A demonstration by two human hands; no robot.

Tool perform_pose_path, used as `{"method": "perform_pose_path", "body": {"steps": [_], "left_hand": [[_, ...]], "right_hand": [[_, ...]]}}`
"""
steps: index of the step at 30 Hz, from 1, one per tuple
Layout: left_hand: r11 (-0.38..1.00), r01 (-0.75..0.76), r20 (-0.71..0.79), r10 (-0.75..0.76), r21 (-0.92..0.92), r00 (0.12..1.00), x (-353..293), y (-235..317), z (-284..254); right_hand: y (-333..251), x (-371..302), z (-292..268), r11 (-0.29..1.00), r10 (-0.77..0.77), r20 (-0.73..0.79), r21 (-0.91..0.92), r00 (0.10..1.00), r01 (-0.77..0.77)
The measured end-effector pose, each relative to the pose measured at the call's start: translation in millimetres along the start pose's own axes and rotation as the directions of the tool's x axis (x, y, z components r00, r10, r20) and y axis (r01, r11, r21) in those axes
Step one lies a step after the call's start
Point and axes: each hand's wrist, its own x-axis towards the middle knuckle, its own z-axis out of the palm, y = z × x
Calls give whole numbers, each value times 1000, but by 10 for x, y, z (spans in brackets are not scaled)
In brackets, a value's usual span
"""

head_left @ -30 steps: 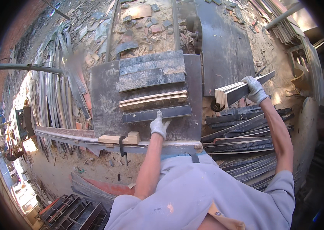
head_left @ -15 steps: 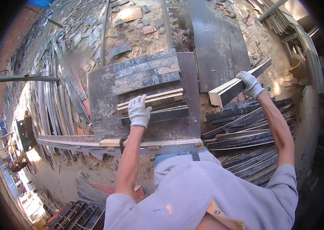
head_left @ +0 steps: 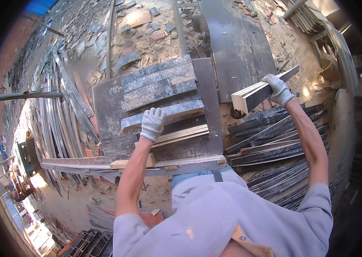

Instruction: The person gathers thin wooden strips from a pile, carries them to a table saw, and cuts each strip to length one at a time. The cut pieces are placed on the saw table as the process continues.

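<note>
Moved since half a second ago: a grey strip (head_left: 183, 109) of wood, now with its wide side showing by the left hand (head_left: 152, 124), and some pale-edged strips (head_left: 185, 135), now bunched up just on the near side of it. Left hand with fingers bent over the grey strip; cannot tell if gripping it or only pushing. Right hand (head_left: 278, 90) closed around a bundle of strips (head_left: 256, 97), black on the side, pale and stripy at the end. Held out to the right, long ends pointing up and away. Under the grey strip and the pale-edged strips, a big dark board (head_left: 108, 100), flat like a table top. On its far part, two rows of grey boards (head_left: 159, 83). At its near edge, a small block (head_left: 120, 164) of light wood, partly hidden by the left arm (head_left: 130, 186). Below the right hand, a messy pile of black strips (head_left: 275, 156). At the bottom left, a dark tray (head_left: 85, 240) split into little boxes, contents too dark to tell. Far right, a yellow-brown bucket (head_left: 328, 72), insides too blurry to tell.
</note>
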Motion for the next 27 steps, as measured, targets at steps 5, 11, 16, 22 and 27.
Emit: {"method": "perform_pose_path", "body": {"steps": [5, 11, 16, 22, 27], "left_hand": [[999, -3, -102, -2, -54, 995, 13, 7, 59], [987, 161, 36, -162, 24, 986, 108, -94, 286], [969, 243, 166, -234, -39, 958, 156, -70, 348], [920, 389, 89, -384, -54, 919, 215, -49, 289], [174, 910, 359, -878, -376, 316, -105, 856, -173]], "right_hand": [[48, -34, -17, 1000, -20, -77, 4, 997, 20], [-6, 17, -29, 999, 18, -55, 31, 998, -16], [46, -61, 8, 1000, 3, -74, 15, 997, -2], [1, -6, 36, 999, -32, -38, 24, 999, 33], [82, -115, 74, 999, -36, -3, -10, 999, 36]]}}
